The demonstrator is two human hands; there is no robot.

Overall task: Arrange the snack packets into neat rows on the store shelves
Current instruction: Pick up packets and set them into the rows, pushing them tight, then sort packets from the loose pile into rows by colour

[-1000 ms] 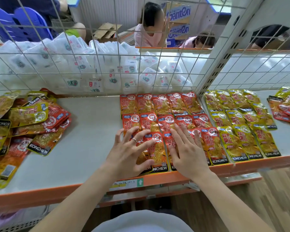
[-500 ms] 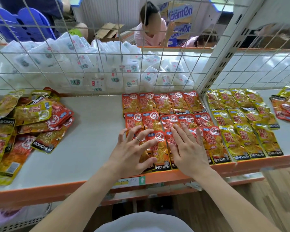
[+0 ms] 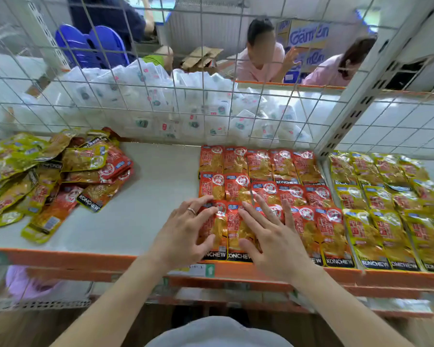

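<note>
Red snack packets (image 3: 261, 171) lie in three overlapping rows on the white shelf (image 3: 140, 216). My left hand (image 3: 183, 234) rests with spread fingers on the front-left red packet (image 3: 217, 229), thumb against its lower edge. My right hand (image 3: 271, 236) lies flat on the neighbouring front-row packets, covering parts of them. Yellow packets (image 3: 386, 211) lie in rows on the adjoining shelf to the right. A loose heap of mixed red and yellow packets (image 3: 55, 179) sits at the shelf's left end.
A wire mesh back (image 3: 161, 101) separates this shelf from white packets (image 3: 176, 106) piled behind. A perforated upright post (image 3: 361, 96) divides the two shelf bays. An orange front rail (image 3: 85, 259) edges the shelf. Two people (image 3: 263, 53) are beyond the mesh.
Both hands have stayed on the front row of red packets, shifting only slightly. The camera view has tilted a little, so the scene sits differently in frame.
</note>
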